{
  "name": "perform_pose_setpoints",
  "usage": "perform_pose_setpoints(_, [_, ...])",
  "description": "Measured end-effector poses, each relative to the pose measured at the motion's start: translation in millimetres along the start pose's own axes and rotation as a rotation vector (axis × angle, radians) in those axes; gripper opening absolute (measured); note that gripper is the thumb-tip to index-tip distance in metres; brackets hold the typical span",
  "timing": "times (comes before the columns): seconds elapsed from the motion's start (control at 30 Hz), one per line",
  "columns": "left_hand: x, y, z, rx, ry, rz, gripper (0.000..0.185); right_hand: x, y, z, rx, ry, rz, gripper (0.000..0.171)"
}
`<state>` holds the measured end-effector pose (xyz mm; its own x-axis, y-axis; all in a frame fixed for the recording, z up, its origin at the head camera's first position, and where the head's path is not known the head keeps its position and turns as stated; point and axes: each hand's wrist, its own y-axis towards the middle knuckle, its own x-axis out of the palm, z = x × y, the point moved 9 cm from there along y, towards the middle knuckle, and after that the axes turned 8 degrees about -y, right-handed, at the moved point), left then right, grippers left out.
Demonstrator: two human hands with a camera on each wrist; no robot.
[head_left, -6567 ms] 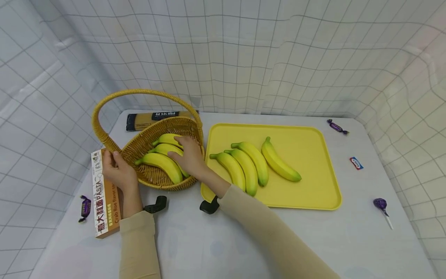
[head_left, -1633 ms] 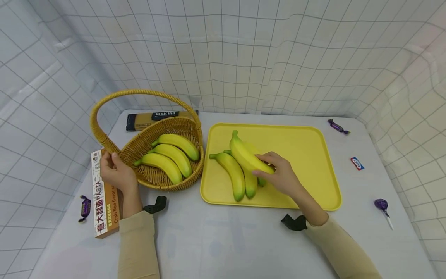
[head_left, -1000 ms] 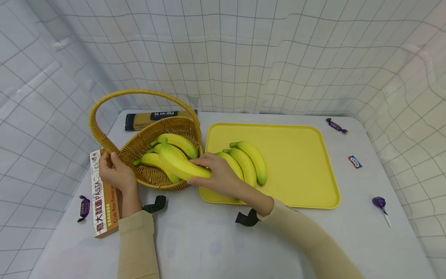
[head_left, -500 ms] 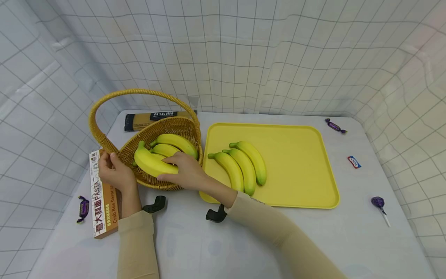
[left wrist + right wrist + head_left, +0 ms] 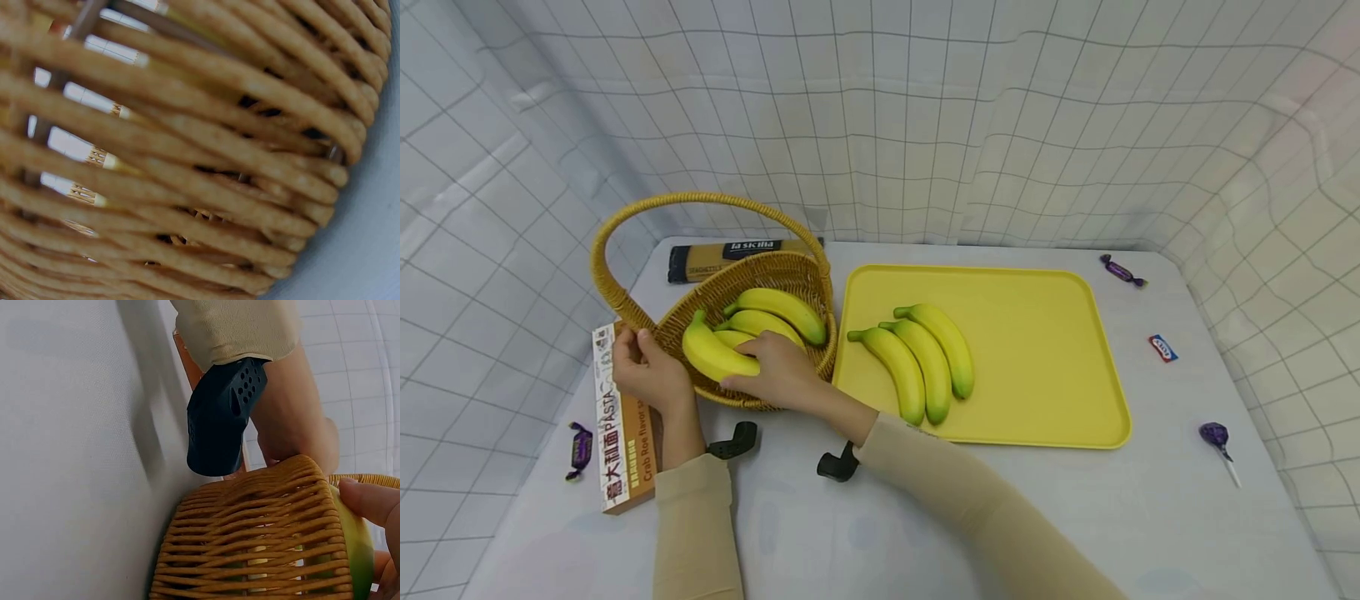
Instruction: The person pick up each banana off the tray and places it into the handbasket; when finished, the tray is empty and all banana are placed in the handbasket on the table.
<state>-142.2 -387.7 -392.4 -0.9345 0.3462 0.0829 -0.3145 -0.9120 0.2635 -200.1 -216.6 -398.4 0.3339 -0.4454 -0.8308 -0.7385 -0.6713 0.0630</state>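
My right hand [image 5: 778, 371] pinches a banana [image 5: 711, 352] near its lower end, low over the left front of the wicker basket [image 5: 808, 279]. Three more bananas [image 5: 782, 310] lie side by side inside, the front one mostly covered by the held banana and hand. At the basket's left, my left hand [image 5: 655, 375] grips the rim where the arched handle begins. Woven strands of the basket [image 5: 187, 156] fill the left wrist view. The right wrist view shows thumb and fingertips of the right hand [image 5: 381, 509] on the banana [image 5: 355, 550] at the basket's rim.
A yellow tray [image 5: 1037, 358] right of the basket bears three bananas [image 5: 895, 367]. A pasta box [image 5: 625, 425] lies under the left wrist, a spaghetti pack [image 5: 700, 260] behind the basket. Wrapped candies [image 5: 581, 450] and a lollipop [image 5: 1214, 435] lie near the table's sides.
My right hand took the rightmost banana from the tray, carried it left over the basket and lowered it toward the front left. My left hand kept its grip on the basket.
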Motion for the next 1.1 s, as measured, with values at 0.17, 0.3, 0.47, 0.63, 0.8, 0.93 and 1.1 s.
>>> perform_pose_setpoints(0.17, [0.8, -2.4, 3.5, 0.001, -0.007, -0.003, 0.027, 3.9, 3.2, 0.3, 0.023, -0.015, 0.000, 0.052])
perform_pose_setpoints(0.3, [0.1, 5.5, -13.5, 0.003, 0.007, 0.003, 0.028, 8.3, 6.3, 1.9, 0.039, -0.042, -0.005, 0.052])
perform_pose_setpoints(0.47, [0.3, 12.1, -25.5, 0.018, 0.018, 0.006, 0.028, 14.5, 11.3, 4.0, 0.054, -0.090, -0.015, 0.050])
perform_pose_setpoints(0.63, [0.4, 2.3, -6.8, 0.011, 0.016, 0.007, 0.028, 18.6, 12.6, 1.8, 0.055, -0.176, -0.036, 0.045])
perform_pose_setpoints(0.8, [-0.6, -2.1, 2.0, 0.004, 0.010, 0.010, 0.028, 21.5, 13.1, 0.7, 0.049, -0.227, -0.038, 0.041])
perform_pose_setpoints(0.93, [-0.1, -2.2, 3.1, 0.008, -0.001, 0.007, 0.028, 22.9, 14.0, 0.3, 0.044, -0.272, -0.024, 0.039])
perform_pose_setpoints(1.1, [-0.2, -1.8, 2.5, 0.004, 0.000, 0.011, 0.027, 22.3, 13.6, 0.0, 0.056, -0.296, -0.012, 0.037])
